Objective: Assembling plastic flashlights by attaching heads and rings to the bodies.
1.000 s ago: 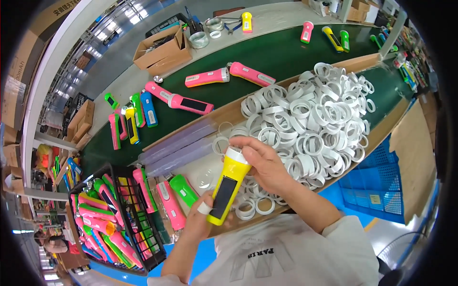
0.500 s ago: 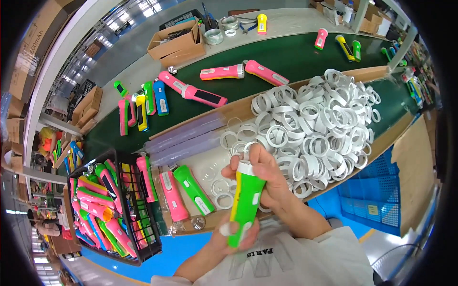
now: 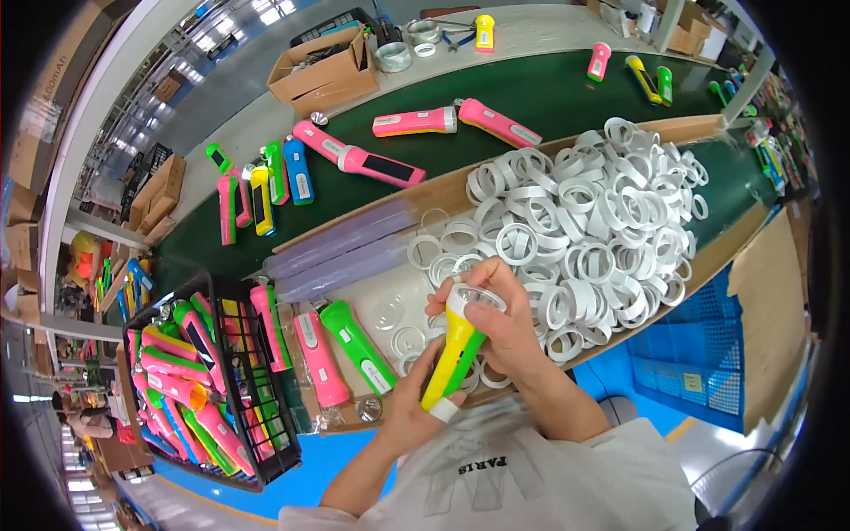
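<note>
In front of my body I hold a yellow and green flashlight (image 3: 457,347) at a slant, its wide head up and to the right. My left hand (image 3: 409,418) is closed round the lower body, where a white patch shows beside the fingers. My right hand (image 3: 512,329) grips the head, the thumb pressed on the white ring (image 3: 457,299) that rims it. A clear lens seems to sit inside that ring. Just behind lies a large heap of loose white rings (image 3: 575,239) in a shallow cardboard tray (image 3: 354,320). A pink flashlight (image 3: 320,361) and a green flashlight (image 3: 357,345) lie left of my hands.
A black basket (image 3: 282,442) full of colourful flashlights stands at the left. More flashlights, such as a pink one (image 3: 414,122), lie on the green belt (image 3: 540,84) beyond the tray. A small cardboard box (image 3: 328,88) sits behind. A blue crate (image 3: 686,354) is at the right.
The flashlight has turned in my hands: its yellow side now faces up, where green showed before. Its head tilts towards me, showing the ring's opening. My left hand has shifted slightly left.
</note>
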Demonstrator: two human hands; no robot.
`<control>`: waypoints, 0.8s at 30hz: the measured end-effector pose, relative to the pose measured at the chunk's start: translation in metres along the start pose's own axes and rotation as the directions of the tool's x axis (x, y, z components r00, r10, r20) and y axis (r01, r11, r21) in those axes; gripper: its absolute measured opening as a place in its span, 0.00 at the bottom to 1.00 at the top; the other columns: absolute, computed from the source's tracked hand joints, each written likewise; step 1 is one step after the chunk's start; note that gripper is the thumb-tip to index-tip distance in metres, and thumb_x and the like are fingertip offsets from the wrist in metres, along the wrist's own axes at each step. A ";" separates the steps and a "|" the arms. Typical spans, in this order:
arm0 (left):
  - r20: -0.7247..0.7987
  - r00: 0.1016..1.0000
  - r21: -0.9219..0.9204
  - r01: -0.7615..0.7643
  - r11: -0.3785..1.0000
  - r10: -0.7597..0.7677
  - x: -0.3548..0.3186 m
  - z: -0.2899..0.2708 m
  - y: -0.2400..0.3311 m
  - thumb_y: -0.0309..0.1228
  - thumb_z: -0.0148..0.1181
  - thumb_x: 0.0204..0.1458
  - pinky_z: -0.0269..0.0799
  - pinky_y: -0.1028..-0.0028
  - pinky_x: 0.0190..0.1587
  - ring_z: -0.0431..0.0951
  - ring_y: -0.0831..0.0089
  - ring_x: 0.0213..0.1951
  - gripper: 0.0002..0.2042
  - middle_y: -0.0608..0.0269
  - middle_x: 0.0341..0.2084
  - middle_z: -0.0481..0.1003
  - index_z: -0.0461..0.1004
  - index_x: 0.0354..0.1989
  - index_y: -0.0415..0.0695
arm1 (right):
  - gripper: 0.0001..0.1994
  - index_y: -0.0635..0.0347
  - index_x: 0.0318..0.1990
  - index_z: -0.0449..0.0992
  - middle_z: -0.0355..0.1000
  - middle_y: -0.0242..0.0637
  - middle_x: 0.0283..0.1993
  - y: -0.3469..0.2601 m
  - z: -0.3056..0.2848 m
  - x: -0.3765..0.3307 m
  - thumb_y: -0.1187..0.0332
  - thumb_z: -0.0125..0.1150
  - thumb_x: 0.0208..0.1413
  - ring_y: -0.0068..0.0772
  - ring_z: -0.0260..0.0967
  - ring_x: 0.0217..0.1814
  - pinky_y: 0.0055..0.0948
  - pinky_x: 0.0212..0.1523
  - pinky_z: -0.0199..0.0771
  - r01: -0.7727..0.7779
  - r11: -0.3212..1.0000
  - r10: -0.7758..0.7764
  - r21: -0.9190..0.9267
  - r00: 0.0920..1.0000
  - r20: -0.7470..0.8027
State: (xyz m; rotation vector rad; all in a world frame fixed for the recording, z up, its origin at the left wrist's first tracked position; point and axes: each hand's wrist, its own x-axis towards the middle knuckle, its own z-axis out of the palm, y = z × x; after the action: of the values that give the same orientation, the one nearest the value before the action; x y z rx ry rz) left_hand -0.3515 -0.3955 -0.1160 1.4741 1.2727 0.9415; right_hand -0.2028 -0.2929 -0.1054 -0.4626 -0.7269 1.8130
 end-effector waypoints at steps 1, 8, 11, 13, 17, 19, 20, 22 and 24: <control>0.057 0.981 -0.259 0.192 0.947 -0.183 0.001 -0.005 0.003 0.25 0.63 0.50 0.72 0.74 0.38 0.75 0.70 0.38 0.36 0.57 0.42 0.73 0.51 0.67 0.39 | 0.16 0.55 0.42 0.62 0.71 0.47 0.43 -0.001 0.003 0.004 0.64 0.63 0.52 0.44 0.73 0.47 0.44 0.54 0.72 -0.076 0.997 0.075 -0.014 0.995 -0.060; 0.275 0.911 -0.847 0.381 0.370 -0.307 0.038 -0.052 -0.017 0.46 0.63 0.49 0.73 0.70 0.19 0.75 0.64 0.33 0.31 0.54 0.39 0.71 0.64 0.55 0.38 | 0.21 0.59 0.60 0.59 0.67 0.43 0.56 0.002 -0.019 0.035 0.55 0.41 0.67 0.37 0.66 0.58 0.37 0.55 0.69 -0.216 0.973 0.221 0.079 0.972 -0.073; 0.175 0.939 -0.818 0.307 0.487 -0.297 0.058 -0.072 -0.019 0.45 0.62 0.51 0.75 0.70 0.18 0.75 0.62 0.30 0.29 0.49 0.39 0.72 0.64 0.56 0.38 | 0.17 0.60 0.58 0.62 0.66 0.41 0.56 0.006 -0.014 0.045 0.62 0.45 0.67 0.36 0.66 0.57 0.35 0.57 0.68 -0.133 0.953 0.097 -0.271 0.985 -0.144; 0.069 0.945 -0.710 0.272 0.649 -0.320 0.082 -0.085 -0.009 0.40 0.61 0.52 0.73 0.73 0.22 0.76 0.66 0.30 0.27 0.52 0.40 0.73 0.63 0.58 0.40 | 0.16 0.61 0.56 0.64 0.67 0.41 0.55 0.007 -0.018 0.048 0.66 0.51 0.64 0.35 0.66 0.56 0.34 0.56 0.69 -0.120 0.966 0.083 -0.230 0.983 -0.166; -0.225 0.921 0.617 -0.119 0.778 0.319 0.130 -0.109 -0.018 0.24 0.62 0.47 0.71 0.69 0.44 0.76 0.64 0.43 0.31 0.53 0.45 0.73 0.62 0.62 0.40 | 0.19 0.65 0.52 0.67 0.69 0.48 0.49 0.007 -0.027 0.051 0.68 0.61 0.55 0.40 0.70 0.51 0.32 0.50 0.72 0.198 0.375 -0.275 -0.906 0.957 0.096; -0.214 0.966 0.397 -0.050 0.916 0.146 0.128 -0.104 -0.012 0.23 0.65 0.43 0.67 0.67 0.54 0.74 0.63 0.51 0.33 0.51 0.49 0.72 0.62 0.62 0.38 | 0.20 0.63 0.54 0.65 0.67 0.43 0.51 0.007 -0.029 0.050 0.69 0.61 0.56 0.36 0.68 0.53 0.32 0.52 0.70 0.050 0.730 -0.120 -0.682 0.991 -0.055; -0.189 0.977 0.314 -0.039 0.949 0.103 0.124 -0.100 -0.012 0.22 0.65 0.43 0.67 0.67 0.55 0.73 0.64 0.52 0.33 0.51 0.51 0.71 0.62 0.62 0.38 | 0.22 0.62 0.56 0.63 0.65 0.42 0.53 0.007 -0.029 0.054 0.68 0.61 0.57 0.36 0.66 0.55 0.32 0.54 0.69 0.077 0.836 -0.144 -0.543 0.986 -0.083; -0.106 0.993 0.114 0.068 0.991 -0.056 0.108 -0.088 0.001 0.21 0.67 0.41 0.64 0.69 0.58 0.71 0.66 0.55 0.35 0.53 0.53 0.71 0.61 0.62 0.37 | 0.27 0.60 0.61 0.58 0.59 0.42 0.59 0.000 -0.025 0.061 0.67 0.61 0.57 0.36 0.61 0.60 0.32 0.58 0.64 0.101 0.959 -0.138 -0.263 0.982 -0.128; 0.015 0.991 -0.020 0.134 0.991 -0.133 0.093 -0.073 0.005 0.20 0.68 0.41 0.62 0.70 0.59 0.69 0.69 0.57 0.36 0.58 0.53 0.70 0.61 0.63 0.38 | 0.30 0.59 0.60 0.59 0.62 0.44 0.57 -0.004 -0.022 0.063 0.58 0.65 0.54 0.37 0.61 0.62 0.37 0.61 0.62 0.068 0.995 -0.074 -0.075 0.994 -0.078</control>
State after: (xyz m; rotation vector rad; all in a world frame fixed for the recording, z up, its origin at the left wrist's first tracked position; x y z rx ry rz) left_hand -0.4041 -0.2913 -0.0942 1.3588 1.3305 0.8529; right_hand -0.2080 -0.2274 -0.1169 -0.5485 -0.7458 1.6959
